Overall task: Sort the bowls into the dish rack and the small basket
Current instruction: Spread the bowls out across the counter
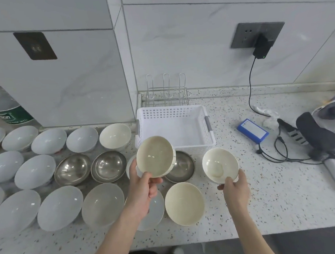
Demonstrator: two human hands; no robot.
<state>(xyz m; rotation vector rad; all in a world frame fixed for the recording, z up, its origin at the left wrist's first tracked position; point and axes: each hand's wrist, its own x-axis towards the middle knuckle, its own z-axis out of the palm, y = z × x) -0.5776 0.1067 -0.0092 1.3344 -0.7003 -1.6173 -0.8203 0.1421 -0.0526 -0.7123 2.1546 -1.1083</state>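
Observation:
My left hand (142, 186) pinches the rim of a cream bowl (155, 156) and holds it tilted in front of the white perforated basket (201, 112), which has nothing in it. My right hand (234, 185) grips the near rim of a second cream bowl (219, 164), right of the basket's front corner. The wire dish rack (167, 92) stands behind the basket against the wall, with no bowls in it. Several white bowls (59, 207), cream bowls (184, 203) and steel bowls (72, 169) lie in rows on the counter to the left.
A blue battery pack (252, 128) with black cables, a plugged-in charger (261, 46) and a headset (327, 132) occupy the counter's right side. A green-labelled bottle (7, 111) stands at the far left. The speckled counter's front edge (172, 244) runs below my arms.

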